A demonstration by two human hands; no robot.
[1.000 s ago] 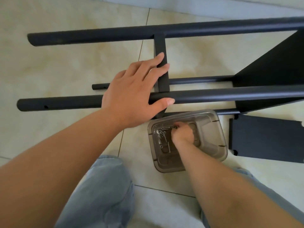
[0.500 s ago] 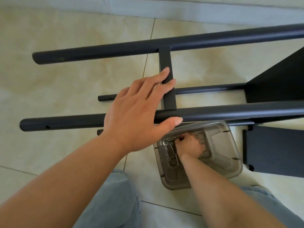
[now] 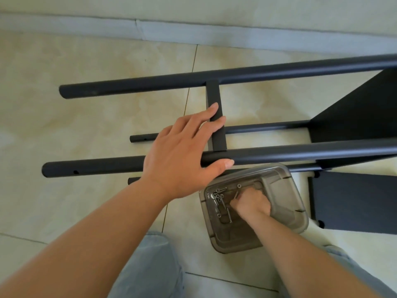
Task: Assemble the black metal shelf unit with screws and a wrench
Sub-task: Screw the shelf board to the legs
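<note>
Knelt on a floor (image 3: 75,67) of pale, glossy cream tiles with thin dark grout lines; grey skirting (image 3: 171,32) along the far edge. Blue jeans (image 3: 148,269) over both knees at the bottom.

Counted on the black frame (image 3: 354,117), lying on its side: two thick tubes, far one (image 3: 133,86) and near one (image 3: 96,168), running left to right; two thinner tubes lower down, one (image 3: 264,128) between the thick pair and one only partly seen under the near tube; one flat crossbar (image 3: 214,97) joining the thick tubes; one dark panel at the right. One separate black panel (image 3: 354,203) flat on the tiles to the right of the tray. One small hole visible near the left end of the near tube, another pair on the thin tube's end.

One smoky plastic tray (image 3: 285,190), on the tiles just beside the near tube. Inside, a loose cluster of small screws (image 3: 219,197) at its left end; too small to count.

Left hand (image 3: 182,158) laid over the near tube, fingers straight and spread, tips touching the crossbar, thumb along the tube's near side. Right hand (image 3: 251,203) down in the tray, fingers curled under, right beside the screws; whether anything was pinched, cannot tell.
</note>
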